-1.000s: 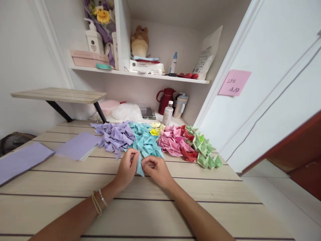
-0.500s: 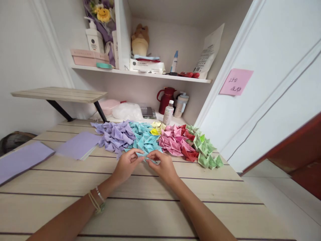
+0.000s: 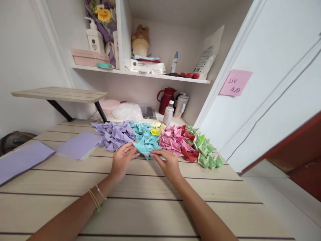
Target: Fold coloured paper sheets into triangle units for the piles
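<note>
A light-blue folded paper boat [image 3: 144,150] sits at the front edge of the blue pile [image 3: 147,138]. My right hand [image 3: 168,164] pinches its right side between thumb and fingertips. On the other side, my left hand [image 3: 120,162] has its fingers apart, with the fingertips close beside the boat's left point; whether they touch it I cannot tell. Purple folded boats [image 3: 116,134] lie just beyond the left hand. Pink folded boats [image 3: 172,142] lie beyond the right hand.
Yellow [image 3: 155,131], red [image 3: 190,154] and green boats [image 3: 208,154] continue the row. Purple paper sheets [image 3: 77,145] lie at left, near a small raised shelf [image 3: 60,94]. A bottle [image 3: 168,113], a red jug [image 3: 167,100] and a tumbler [image 3: 181,105] stand behind the pile.
The small blue paper between both hands has gone forward to the front of the blue pile. My left fingers have opened off it; my right hand stays at its edge.
</note>
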A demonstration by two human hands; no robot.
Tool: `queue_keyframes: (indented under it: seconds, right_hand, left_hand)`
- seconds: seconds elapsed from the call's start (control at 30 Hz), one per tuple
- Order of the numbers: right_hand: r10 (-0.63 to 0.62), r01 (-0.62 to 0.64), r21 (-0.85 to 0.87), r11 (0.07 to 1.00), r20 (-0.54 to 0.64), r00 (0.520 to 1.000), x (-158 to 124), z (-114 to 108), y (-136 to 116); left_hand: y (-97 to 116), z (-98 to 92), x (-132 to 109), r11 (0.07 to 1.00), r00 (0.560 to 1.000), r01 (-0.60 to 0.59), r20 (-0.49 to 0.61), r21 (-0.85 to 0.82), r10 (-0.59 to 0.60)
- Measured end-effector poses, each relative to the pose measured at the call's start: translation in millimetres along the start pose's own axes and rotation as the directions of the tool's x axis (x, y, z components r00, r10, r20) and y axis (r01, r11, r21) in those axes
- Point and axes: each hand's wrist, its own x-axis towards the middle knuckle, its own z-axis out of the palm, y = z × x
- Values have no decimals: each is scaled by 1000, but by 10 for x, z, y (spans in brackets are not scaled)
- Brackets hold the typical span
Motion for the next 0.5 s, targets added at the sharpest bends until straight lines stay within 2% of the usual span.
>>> queue_keyframes:
  seconds: [0.1, 0.2, 0.3, 0.4, 0.5]
  right_hand:
    - [-59, 61, -71, 996, 18, 998, -17, -10, 11]
    - [-66, 64, -93, 994, -12, 998, -48, -15, 21]
    - [-22, 11, -95, 995, -108, 994, -40, -4, 45]
    - [57, -88, -105, 991, -265, 963, 79, 35, 74]
    - [107, -154, -152, 976, -278, 955, 294, 97, 66]
  left_hand:
    - [-31, 3, -8, 1000, 1000, 11, 19, -8, -11]
    - [-58, 13, -31, 999, 1000, 18, 3, -40, -18]
    - [-75, 34, -68, 997, 999, 27, -40, -66, -30]
    - [-98, 62, -104, 998, 997, 59, -45, -21, -60]
    - [-143, 91, -127, 996, 997, 74, -16, 48, -73]
